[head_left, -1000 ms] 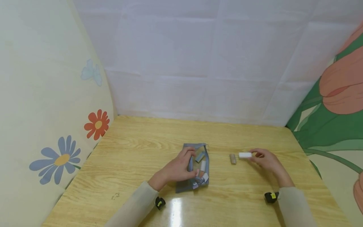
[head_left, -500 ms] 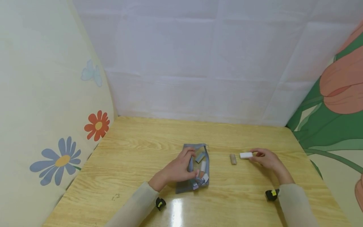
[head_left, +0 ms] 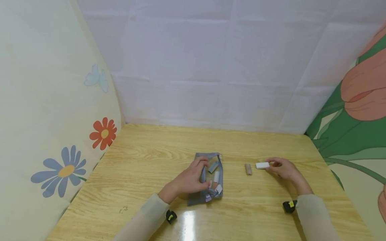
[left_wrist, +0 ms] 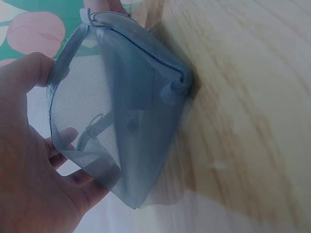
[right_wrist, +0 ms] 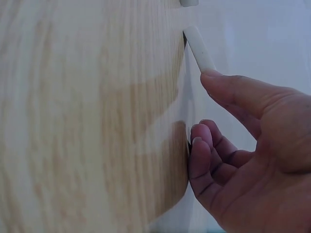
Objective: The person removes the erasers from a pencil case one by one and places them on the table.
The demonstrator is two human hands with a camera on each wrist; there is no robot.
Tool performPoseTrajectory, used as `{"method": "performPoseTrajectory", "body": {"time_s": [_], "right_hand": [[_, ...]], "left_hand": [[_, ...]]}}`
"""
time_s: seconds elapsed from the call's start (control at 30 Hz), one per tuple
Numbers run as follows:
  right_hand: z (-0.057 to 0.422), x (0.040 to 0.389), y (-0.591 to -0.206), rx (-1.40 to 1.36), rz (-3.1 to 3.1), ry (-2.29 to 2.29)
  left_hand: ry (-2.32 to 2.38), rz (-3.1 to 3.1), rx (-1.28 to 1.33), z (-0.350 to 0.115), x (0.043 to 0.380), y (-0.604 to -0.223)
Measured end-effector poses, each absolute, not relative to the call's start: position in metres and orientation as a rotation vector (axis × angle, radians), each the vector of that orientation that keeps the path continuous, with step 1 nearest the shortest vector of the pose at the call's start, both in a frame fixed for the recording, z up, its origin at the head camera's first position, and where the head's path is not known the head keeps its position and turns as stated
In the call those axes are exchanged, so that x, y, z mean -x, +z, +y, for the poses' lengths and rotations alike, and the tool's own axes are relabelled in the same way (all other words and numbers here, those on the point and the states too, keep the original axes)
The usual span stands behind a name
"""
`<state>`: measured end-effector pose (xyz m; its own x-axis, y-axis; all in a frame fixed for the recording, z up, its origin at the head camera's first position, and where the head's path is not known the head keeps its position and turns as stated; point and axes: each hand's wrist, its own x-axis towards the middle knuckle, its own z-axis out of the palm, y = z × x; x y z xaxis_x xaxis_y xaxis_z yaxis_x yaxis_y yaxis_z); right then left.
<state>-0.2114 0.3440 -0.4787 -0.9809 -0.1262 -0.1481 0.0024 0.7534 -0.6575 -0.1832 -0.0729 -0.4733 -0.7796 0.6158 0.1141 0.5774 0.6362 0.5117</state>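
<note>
A grey-blue mesh pouch (head_left: 196, 200) lies on the wooden table, several small blocks showing through it. My left hand (head_left: 187, 179) grips its side, thumb and fingers spread across the mesh; in the left wrist view the pouch (left_wrist: 136, 111) bulges open between them. To the right, my right hand (head_left: 284, 170) pinches one end of a white rectangular block (head_left: 262, 165) between thumb and forefinger. The right wrist view shows this block (right_wrist: 198, 48) tilted close over the table, the other fingers curled beneath. Just left of it lies a small tan block (head_left: 248, 169).
The wooden table (head_left: 150, 144) runs back to a white cloth wall (head_left: 193, 83). A flower-printed sheet (head_left: 54, 117) stands at the left, another with large tulips (head_left: 356, 134) at the right. Black wrist cameras sit at both sleeves.
The right hand and the white block have shifted very slightly to the right. The left hand and the pouch have kept their place.
</note>
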Motion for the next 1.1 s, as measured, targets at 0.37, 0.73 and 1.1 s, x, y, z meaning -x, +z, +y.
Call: {"method": "performPoseTrajectory", "body": {"time_s": [0.37,0.73,1.1], "right_hand": [[0.3446,0.2130,-0.4805,0.055,2.768,-1.003],[0.3452,0.2151,-0.4840,0.066,2.802,-0.946],[0.3441,0.2162,-0.4855,0.026,2.781,-0.960]], "left_hand": [[0.834,2.779,-1.021,-0.0729,0.1830,-0.4736],[0.819,2.787,-1.020,-0.0733,0.1831,-0.4745],[0.817,2.782,-1.037,-0.0734,0.1829,-0.4737]]}}
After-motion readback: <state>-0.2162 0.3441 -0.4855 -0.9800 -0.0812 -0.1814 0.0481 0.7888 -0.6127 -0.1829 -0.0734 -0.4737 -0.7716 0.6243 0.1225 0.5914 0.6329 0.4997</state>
